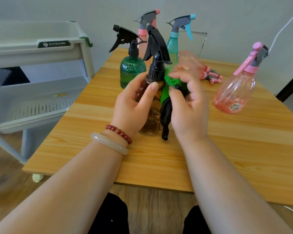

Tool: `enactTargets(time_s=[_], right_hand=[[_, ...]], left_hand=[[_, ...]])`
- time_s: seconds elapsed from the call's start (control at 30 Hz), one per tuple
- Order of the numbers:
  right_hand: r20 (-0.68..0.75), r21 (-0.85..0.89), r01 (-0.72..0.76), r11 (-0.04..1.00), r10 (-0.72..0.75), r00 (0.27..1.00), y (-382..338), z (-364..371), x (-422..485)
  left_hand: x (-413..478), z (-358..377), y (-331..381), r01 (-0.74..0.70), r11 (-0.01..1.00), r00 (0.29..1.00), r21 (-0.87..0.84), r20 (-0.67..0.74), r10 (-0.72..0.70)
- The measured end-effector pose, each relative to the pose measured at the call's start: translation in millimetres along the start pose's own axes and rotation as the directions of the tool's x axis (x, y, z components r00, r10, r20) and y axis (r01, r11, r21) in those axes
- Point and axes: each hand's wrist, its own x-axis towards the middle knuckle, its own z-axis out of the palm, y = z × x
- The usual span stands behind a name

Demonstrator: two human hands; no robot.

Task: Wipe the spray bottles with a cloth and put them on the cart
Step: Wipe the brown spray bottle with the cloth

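Looking down through the head view, I have both hands on the brown bottle (152, 120), which stands upright on the table (235, 149) near the middle of its front half, with a black trigger head on top. The left hand (132, 107) grips it from the left, fingers curled round the shoulder and the thumb laid across the front just under the cap. The right hand (188, 107) holds the cloth (165, 95), green and black, bunched in curled fingers and pressed against the bottle's right side by the neck; a black tail of it hangs down beside the bottle toward the tabletop. On the left wrist I see red beads (118, 132) and a pale bangle (108, 144) just behind them. Beyond the brown bottle stand three more: a green bottle (132, 70) with a black trigger at the back left, a far pink bottle (142, 32) mostly hidden behind the two black trigger heads, and a teal bottle (173, 46) with a blue nozzle beside it. A tipped pink bottle (189, 63) lies on its side just past the right hand's fingertips, blurred, its trigger pointing right. A right pink bottle (235, 93) stands well apart near the table's right edge, a label low on its side. The cart (32, 51), white and tiered with a perforated lower shelf, stands just beside the table's left edge; something dark sits in its middle tier, and I cannot make out what it is
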Motion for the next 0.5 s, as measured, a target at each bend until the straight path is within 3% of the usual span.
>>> enactTargets(time_s=[0.17, 0.27, 0.33, 0.43, 0.5], right_hand=[[-0.001, 0.151, -0.046, 0.987, 0.047, 0.999, -9.1, -2.8, -1.9], [-0.131, 0.417, -0.246, 0.875, 0.326, 0.936, -7.8, -2.3, 3.5], [-0.118, 0.564, -0.325, 0.759, 0.464, 0.878, -6.9, -0.7, 5.0], [-0.051, 0.646, -0.361, 0.673, 0.51, 0.859, -6.9, -1.2, 6.8], [-0.004, 0.625, -0.37, 0.687, 0.477, 0.879, -5.6, 0.0, 7.1]], left_hand=[[-0.9, -1.2, -4.1, 0.026, 0.998, 1.0, -0.057, -0.016, -0.027], [-1.9, -0.6, -4.6, 0.032, 0.998, 0.999, -0.047, -0.014, -0.032], [-2.4, -0.7, -4.1, 0.002, 1.0, 1.0, 0.008, -0.026, -0.002], [-0.7, -1.2, -5.4, 0.003, 0.993, 0.999, 0.115, -0.052, 0.003], [0.0, -2.0, -5.0, 0.031, 0.995, 0.996, 0.098, -0.088, -0.022]])
